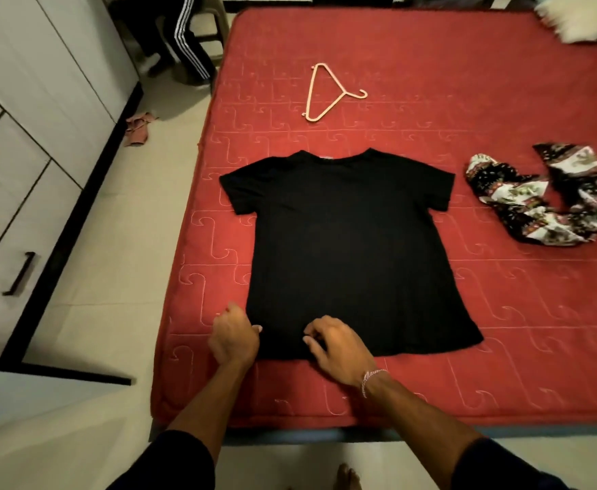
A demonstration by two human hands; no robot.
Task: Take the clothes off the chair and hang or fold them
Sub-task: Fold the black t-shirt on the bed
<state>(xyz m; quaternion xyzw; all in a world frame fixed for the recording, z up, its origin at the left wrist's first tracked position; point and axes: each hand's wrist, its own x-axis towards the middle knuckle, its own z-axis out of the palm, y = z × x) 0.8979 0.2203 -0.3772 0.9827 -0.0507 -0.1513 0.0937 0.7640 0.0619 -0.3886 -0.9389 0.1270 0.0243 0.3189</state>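
1. My left hand (235, 335) sits at the seven o'clock corner of the plain black short-sleeved T-shirt (339, 249), fingers curled in on the hem corner; whether they pinch cloth or only press it I cannot tell, as the fingertips are hidden.
2. My right hand (335, 344) rests on the hem at about six o'clock, fingers bent with their tips on the fabric, seemingly gathering a little of it.
3. The T-shirt lies flat and spread, neck toward twelve o'clock, on the red quilted mattress (502, 83).
4. Risk, as I judge it: both my hands are bunched at the left half of the hem. If I lift or fold from here, the far corner at five o'clock is unheld and may drag, skewing the fold.
5. The thin fabric could crease under my right fingertips and lock a wrinkle into the fold.
6. The pale pink plastic hanger (328, 93) at twelve o'clock lies well apart, so it should not snag.
7. The crumpled black-and-white patterned cloth (544, 199) at three o'clock is near the right sleeve; a wide sweep could catch it.
8. Dark striped trousers (180, 33) hang on the chair at eleven o'clock, not yet dealt with.
9. Writing: none readable; a tiny pale neck label shows no legible text.
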